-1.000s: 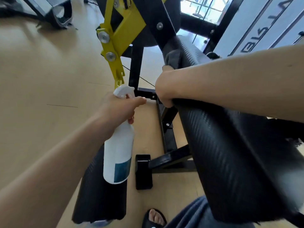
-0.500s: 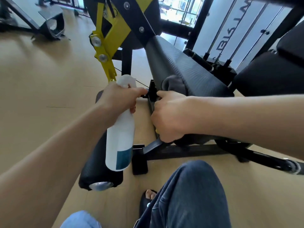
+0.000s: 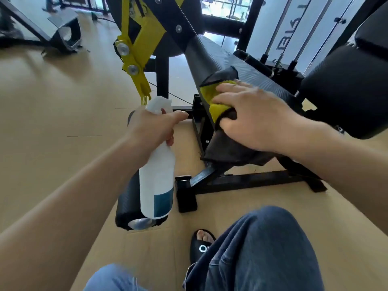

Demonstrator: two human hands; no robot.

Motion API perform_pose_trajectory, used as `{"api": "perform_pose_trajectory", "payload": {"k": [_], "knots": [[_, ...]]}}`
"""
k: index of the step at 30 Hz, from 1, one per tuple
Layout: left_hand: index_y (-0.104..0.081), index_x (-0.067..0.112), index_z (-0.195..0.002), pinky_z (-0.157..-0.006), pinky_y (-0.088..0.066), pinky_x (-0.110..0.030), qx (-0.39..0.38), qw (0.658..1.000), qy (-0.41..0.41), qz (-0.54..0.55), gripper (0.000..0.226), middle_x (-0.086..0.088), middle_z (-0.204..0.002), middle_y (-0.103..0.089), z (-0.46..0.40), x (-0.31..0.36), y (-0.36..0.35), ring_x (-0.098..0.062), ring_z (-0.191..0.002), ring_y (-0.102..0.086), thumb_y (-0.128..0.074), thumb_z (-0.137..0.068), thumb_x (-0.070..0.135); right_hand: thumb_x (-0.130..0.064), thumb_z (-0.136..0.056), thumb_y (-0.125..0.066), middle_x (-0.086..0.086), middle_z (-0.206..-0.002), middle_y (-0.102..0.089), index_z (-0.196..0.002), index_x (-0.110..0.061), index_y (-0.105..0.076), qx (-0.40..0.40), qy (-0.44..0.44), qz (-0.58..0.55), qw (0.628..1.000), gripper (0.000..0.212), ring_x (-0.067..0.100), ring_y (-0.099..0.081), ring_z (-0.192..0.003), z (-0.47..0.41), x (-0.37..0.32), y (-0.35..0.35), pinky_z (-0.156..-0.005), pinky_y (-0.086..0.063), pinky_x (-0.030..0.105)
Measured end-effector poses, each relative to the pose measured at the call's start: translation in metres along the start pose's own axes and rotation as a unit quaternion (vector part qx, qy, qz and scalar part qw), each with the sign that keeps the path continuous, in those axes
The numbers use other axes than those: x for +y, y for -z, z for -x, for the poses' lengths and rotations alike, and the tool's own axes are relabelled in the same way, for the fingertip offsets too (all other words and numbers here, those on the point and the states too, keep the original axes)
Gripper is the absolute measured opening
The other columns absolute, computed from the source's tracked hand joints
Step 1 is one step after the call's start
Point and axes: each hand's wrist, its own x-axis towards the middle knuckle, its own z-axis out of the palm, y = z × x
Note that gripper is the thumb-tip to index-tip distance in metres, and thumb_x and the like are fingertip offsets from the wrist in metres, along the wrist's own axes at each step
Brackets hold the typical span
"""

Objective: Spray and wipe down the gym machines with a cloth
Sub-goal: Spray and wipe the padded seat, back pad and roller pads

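Yellow cloth (image 3: 218, 95) under flat right hand (image 3: 258, 118)

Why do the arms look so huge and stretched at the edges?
Head view: the wide-angle lens stretches whatever sits near it, so the forearms balloon at the frame edges; bright windows behind wash out, and the right hand on the cloth is slightly soft.

Left hand (image 3: 154, 127) grips the neck of a white spray bottle (image 3: 157, 181), bottle hanging base-down above a black roller pad (image 3: 128, 203) near the floor. Right hand (image 3: 255, 117) lies fingers spread on a yellow-and-dark cloth (image 3: 218, 101), pressing it against the long black padded roller (image 3: 220, 57) of the machine. Yellow bracket (image 3: 136, 49) stands behind the bottle. Black base frame (image 3: 247, 181) rests on the tan floor (image 3: 52, 106)
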Motion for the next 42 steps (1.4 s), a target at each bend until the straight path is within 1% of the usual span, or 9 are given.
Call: {"api": "perform_pose_trajectory", "payload": {"k": [3,11,17,20,24,31,33,36,42], "knots": [[-0.055,0.016,-0.071,-0.057,-0.044,-0.028,-0.009,1.000,-0.008,0.007,0.043,0.004,-0.039,-0.051,-0.002,-0.004,0.006,-0.012,-0.043,-0.051,-0.075,-0.088,0.050,-0.032,-0.097,-0.048,-0.012,-0.165,-0.016,-0.153,-0.029,-0.036,-0.077,-0.039,-0.029,0.996,0.058,0.017,-0.008,-0.154,-0.054,0.013,0.005,-0.121,-0.012,0.041],[-0.062,0.016,-0.083,-0.047,-0.045,-0.024,-0.001,0.999,0.032,0.040,0.038,0.001,-0.049,-0.056,-0.017,-0.024,0.013,-0.011,-0.040,-0.054,-0.081,-0.082,0.049,-0.036,-0.101,-0.027,0.009,-0.168,-0.003,-0.160,-0.014,-0.010,-0.071,-0.161,0.033,0.984,0.065,0.035,-0.013,-0.152,-0.142,0.013,-0.006,-0.122,-0.012,0.047],[-0.060,0.021,-0.079,-0.064,-0.049,-0.033,0.005,0.999,0.035,0.024,0.032,-0.004,-0.063,-0.057,-0.037,-0.028,0.016,-0.017,-0.057,-0.055,-0.079,-0.086,0.047,-0.032,-0.092,-0.044,0.005,-0.168,0.006,-0.158,-0.017,-0.016,-0.122,-0.062,0.109,0.985,0.074,0.031,0.003,-0.155,-0.118,0.020,-0.011,-0.124,-0.011,0.051],[-0.056,0.021,-0.074,-0.066,-0.049,-0.033,0.014,0.999,0.033,0.009,0.036,-0.009,-0.070,-0.057,-0.050,-0.025,0.024,-0.021,-0.062,-0.054,-0.075,-0.088,0.049,-0.034,-0.094,-0.045,-0.002,-0.167,-0.005,-0.154,-0.020,-0.029,-0.117,-0.020,0.109,0.987,0.064,0.029,0.000,-0.154,-0.123,0.026,-0.008,-0.121,-0.017,0.050],[-0.063,0.019,-0.085,-0.068,-0.052,-0.034,0.037,0.998,0.051,0.014,0.037,-0.009,-0.073,-0.060,-0.073,-0.028,0.032,-0.021,-0.065,-0.058,-0.073,-0.087,0.055,-0.039,-0.085,-0.043,0.010,-0.152,-0.031,-0.136,-0.010,-0.046,-0.107,-0.027,0.121,0.987,0.058,0.034,-0.025,-0.142,-0.190,0.027,-0.014,-0.110,-0.030,0.046],[-0.072,0.019,-0.093,-0.071,-0.052,-0.035,0.055,0.995,0.082,0.027,0.040,-0.004,-0.065,-0.061,-0.115,-0.035,0.063,-0.019,-0.062,-0.059,-0.070,-0.086,0.059,-0.026,-0.089,-0.049,0.020,-0.142,-0.042,-0.126,-0.005,-0.053,-0.115,-0.042,0.234,0.965,0.042,0.040,-0.032,-0.136,-0.286,0.023,-0.036,-0.106,-0.033,0.051],[-0.074,0.020,-0.097,-0.070,-0.053,-0.034,0.069,0.994,0.083,0.027,0.042,-0.003,-0.064,-0.062,-0.123,-0.043,0.077,-0.019,-0.062,-0.060,-0.070,-0.085,0.061,-0.019,-0.091,-0.049,0.020,-0.125,-0.053,-0.112,-0.005,-0.059,-0.125,0.002,0.257,0.958,0.028,0.038,-0.045,-0.120,-0.301,0.018,-0.048,-0.103,-0.036,0.048],[-0.075,0.019,-0.090,-0.070,-0.050,-0.033,0.095,0.992,0.070,0.038,0.033,0.001,-0.052,-0.058,-0.130,-0.064,0.096,-0.016,-0.054,-0.057,-0.070,-0.090,0.052,-0.005,-0.092,-0.047,0.013,-0.090,-0.052,-0.082,-0.005,-0.053,-0.117,0.054,0.221,0.967,0.012,0.031,-0.047,-0.086,-0.313,0.010,-0.063,-0.073,-0.039,0.034],[-0.073,0.012,-0.087,-0.073,-0.052,-0.037,0.064,0.996,0.053,-0.011,0.039,-0.007,-0.058,-0.062,-0.132,-0.113,0.105,-0.018,-0.056,-0.058,-0.070,-0.092,0.051,-0.009,-0.093,-0.048,0.009,-0.089,-0.055,-0.094,-0.016,-0.055,-0.055,0.058,0.132,0.988,0.010,0.031,-0.049,-0.085,-0.313,0.017,-0.063,-0.072,-0.037,0.037]]}}
